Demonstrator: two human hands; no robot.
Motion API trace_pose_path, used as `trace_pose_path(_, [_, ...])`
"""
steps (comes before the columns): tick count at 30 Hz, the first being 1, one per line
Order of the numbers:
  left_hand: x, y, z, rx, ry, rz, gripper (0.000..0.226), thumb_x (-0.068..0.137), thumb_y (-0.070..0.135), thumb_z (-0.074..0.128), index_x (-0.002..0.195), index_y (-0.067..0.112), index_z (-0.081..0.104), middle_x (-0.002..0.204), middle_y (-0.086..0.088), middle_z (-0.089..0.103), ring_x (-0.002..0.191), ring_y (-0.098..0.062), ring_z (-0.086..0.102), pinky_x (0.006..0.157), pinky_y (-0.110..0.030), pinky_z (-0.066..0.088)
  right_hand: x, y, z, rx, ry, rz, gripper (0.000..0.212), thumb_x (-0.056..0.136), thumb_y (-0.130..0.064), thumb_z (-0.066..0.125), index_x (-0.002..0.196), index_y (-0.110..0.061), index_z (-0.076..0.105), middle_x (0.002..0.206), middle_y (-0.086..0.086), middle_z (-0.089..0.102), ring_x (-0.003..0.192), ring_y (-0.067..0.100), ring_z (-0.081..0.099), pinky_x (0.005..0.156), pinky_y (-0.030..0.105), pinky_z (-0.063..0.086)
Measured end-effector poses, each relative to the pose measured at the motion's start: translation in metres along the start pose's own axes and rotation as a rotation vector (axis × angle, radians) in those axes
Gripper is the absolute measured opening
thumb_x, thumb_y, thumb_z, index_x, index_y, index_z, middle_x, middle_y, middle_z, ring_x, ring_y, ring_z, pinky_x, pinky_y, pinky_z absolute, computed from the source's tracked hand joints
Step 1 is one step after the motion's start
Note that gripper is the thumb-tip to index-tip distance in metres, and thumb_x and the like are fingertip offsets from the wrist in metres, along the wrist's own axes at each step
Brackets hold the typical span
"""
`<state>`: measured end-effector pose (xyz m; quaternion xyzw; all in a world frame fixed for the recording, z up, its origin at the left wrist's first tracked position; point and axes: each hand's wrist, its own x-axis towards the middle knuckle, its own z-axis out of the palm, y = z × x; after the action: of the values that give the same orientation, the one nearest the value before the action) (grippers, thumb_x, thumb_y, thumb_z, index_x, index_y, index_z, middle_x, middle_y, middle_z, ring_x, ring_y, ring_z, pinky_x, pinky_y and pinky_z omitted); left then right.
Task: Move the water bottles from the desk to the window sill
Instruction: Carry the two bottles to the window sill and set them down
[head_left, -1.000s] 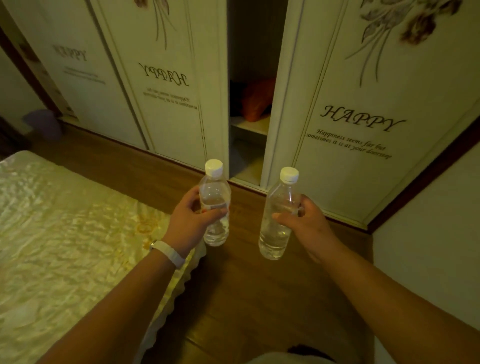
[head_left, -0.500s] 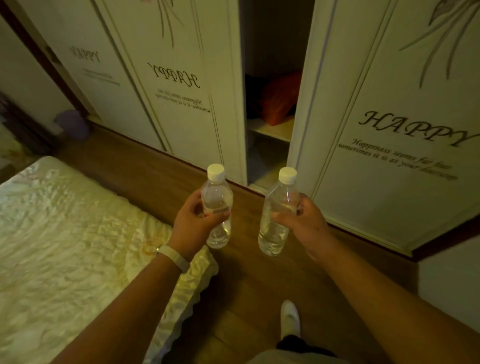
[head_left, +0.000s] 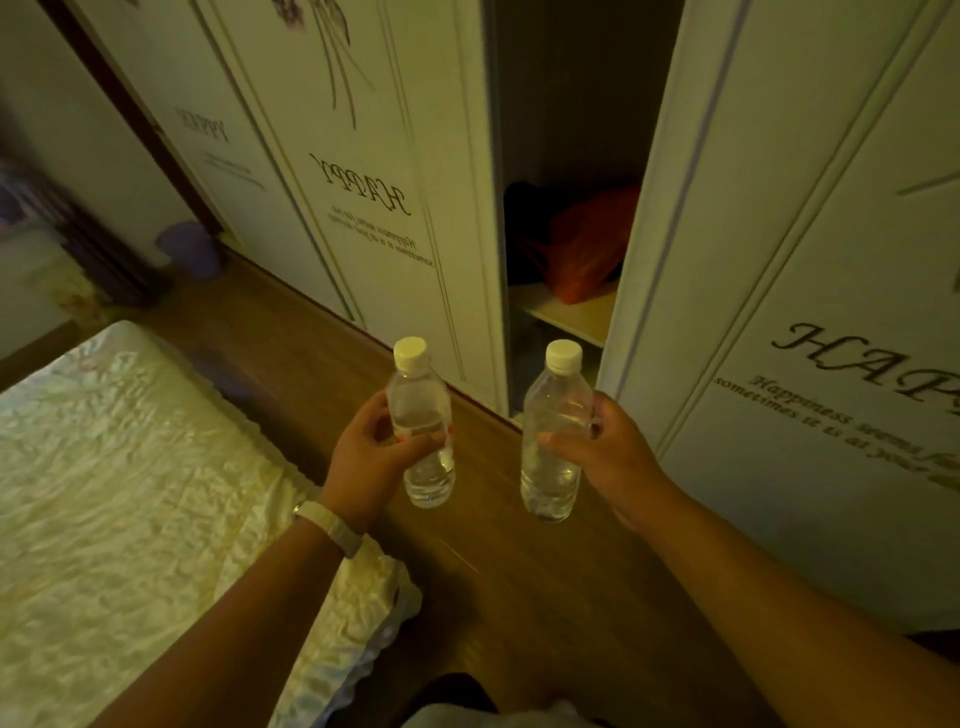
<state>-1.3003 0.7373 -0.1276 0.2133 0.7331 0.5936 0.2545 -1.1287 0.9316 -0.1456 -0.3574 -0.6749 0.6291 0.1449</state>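
Note:
I hold two clear plastic water bottles with white caps upright in front of me, above a wooden floor. My left hand (head_left: 366, 460) is wrapped around the middle of the left bottle (head_left: 422, 415); a white band sits on that wrist. My right hand (head_left: 610, 457) grips the right bottle (head_left: 553, 415) around its middle. The bottles are a hand's width apart and do not touch. Neither a desk nor a window sill is in view.
A bed with a shiny cream cover (head_left: 130, 519) fills the left side. A white wardrobe (head_left: 779, 260) with "HAPPY" lettering runs along the right; its door gap shows a shelf with an orange bag (head_left: 587, 249). A purple bin (head_left: 189, 249) stands at the far left corner.
The view has swung left and moved forward along the wardrobe; the open door gap now looks larger and nearer. Both hands keep the same hold on the bottles.

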Motion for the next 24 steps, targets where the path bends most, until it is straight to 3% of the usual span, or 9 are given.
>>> trace_pose_path(4, [0.040, -0.001, -0.004, -0.021, 0.059, -0.021, 0.066, 0.075, 0.005, 0.080, 0.134, 0.018, 0.053, 0.118, -0.002, 0.069, 0.104, -0.012, 0.069, 0.087, -0.035, 0.055, 0.049, -0.011, 0.009, 0.010, -0.036, 0.005, 0.060, 0.079, -0.029, 0.080, 0.132, -0.030, 0.051, 0.122, -0.004, 0.062, 0.112, 0.018, 0.059, 0.095, 0.046, 0.053])
trace_pose_path(9, [0.105, -0.011, -0.026, -0.052, 0.056, -0.070, 0.063, 0.079, 0.005, 0.076, 0.135, 0.018, 0.052, 0.122, -0.004, 0.067, 0.109, -0.020, 0.066, 0.094, -0.044, 0.052, 0.115, -0.021, 0.040, 0.016, -0.077, 0.013, 0.052, 0.079, -0.028, 0.079, 0.123, -0.035, 0.053, 0.115, -0.010, 0.063, 0.106, 0.010, 0.060, 0.079, 0.028, 0.051])
trace_pose_path(12, [0.156, -0.016, -0.039, -0.075, 0.045, -0.073, 0.061, 0.079, 0.003, 0.075, 0.134, 0.019, 0.052, 0.121, -0.004, 0.066, 0.109, -0.020, 0.066, 0.091, -0.042, 0.052, 0.159, -0.029, 0.061, -0.012, -0.079, 0.020, 0.046, 0.078, -0.028, 0.080, 0.113, -0.041, 0.054, 0.110, -0.013, 0.065, 0.101, 0.007, 0.061, 0.074, 0.024, 0.050])
trace_pose_path(18, [0.262, -0.008, -0.094, -0.142, 0.049, -0.058, 0.061, 0.079, -0.002, 0.075, 0.133, 0.015, 0.054, 0.119, -0.006, 0.068, 0.106, -0.018, 0.068, 0.081, -0.028, 0.057, 0.252, -0.075, 0.121, -0.027, -0.096, 0.018, 0.045, 0.073, -0.024, 0.083, 0.107, -0.040, 0.060, 0.105, -0.010, 0.070, 0.098, 0.012, 0.067, 0.078, 0.032, 0.054])
trace_pose_path(24, [0.333, 0.002, -0.167, -0.157, 0.155, -0.015, 0.060, 0.076, 0.000, 0.078, 0.130, 0.018, 0.056, 0.118, -0.006, 0.069, 0.106, -0.020, 0.068, 0.090, -0.040, 0.054, 0.334, -0.130, 0.195, -0.071, -0.174, -0.075, 0.044, 0.075, -0.023, 0.082, 0.112, -0.031, 0.060, 0.106, -0.006, 0.070, 0.097, 0.011, 0.067, 0.083, 0.033, 0.056])
